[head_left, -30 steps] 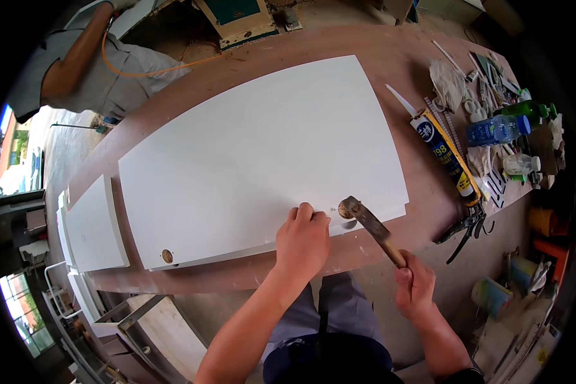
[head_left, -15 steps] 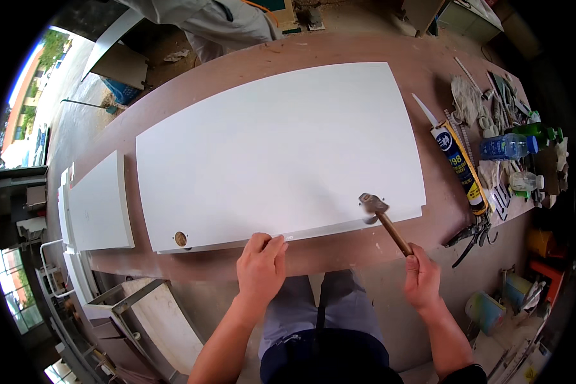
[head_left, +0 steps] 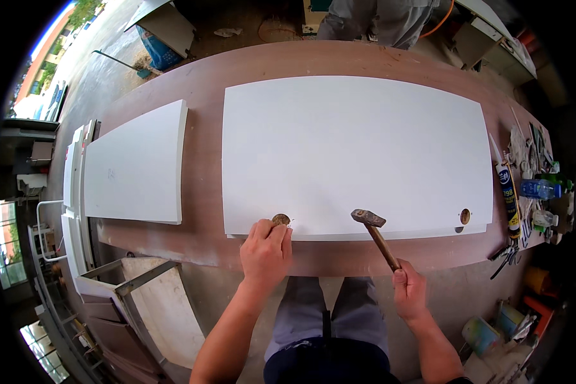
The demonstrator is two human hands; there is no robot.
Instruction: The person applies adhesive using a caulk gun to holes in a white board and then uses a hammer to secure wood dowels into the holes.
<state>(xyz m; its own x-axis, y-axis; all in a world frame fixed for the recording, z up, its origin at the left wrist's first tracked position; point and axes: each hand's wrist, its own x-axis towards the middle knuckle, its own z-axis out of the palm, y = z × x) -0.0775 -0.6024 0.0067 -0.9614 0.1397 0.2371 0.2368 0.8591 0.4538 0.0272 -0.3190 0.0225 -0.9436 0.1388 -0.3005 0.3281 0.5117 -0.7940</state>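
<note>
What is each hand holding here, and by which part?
The right hand grips a hammer by the lower end of its wooden handle. The left hand has its fingertips at a round hole in the white panel; whether it holds anything cannot be told.

You have two white panels on the bench: one large panel [head_left: 358,147] and one smaller panel [head_left: 134,169] to its left. One hammer [head_left: 374,233], one sealant tube [head_left: 509,198] (far right), one water bottle [head_left: 539,189].

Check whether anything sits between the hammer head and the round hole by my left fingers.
Nothing visible does. The hammer in the right hand hovers over bare white panel; the left hand touches the hole from the near side.
</note>
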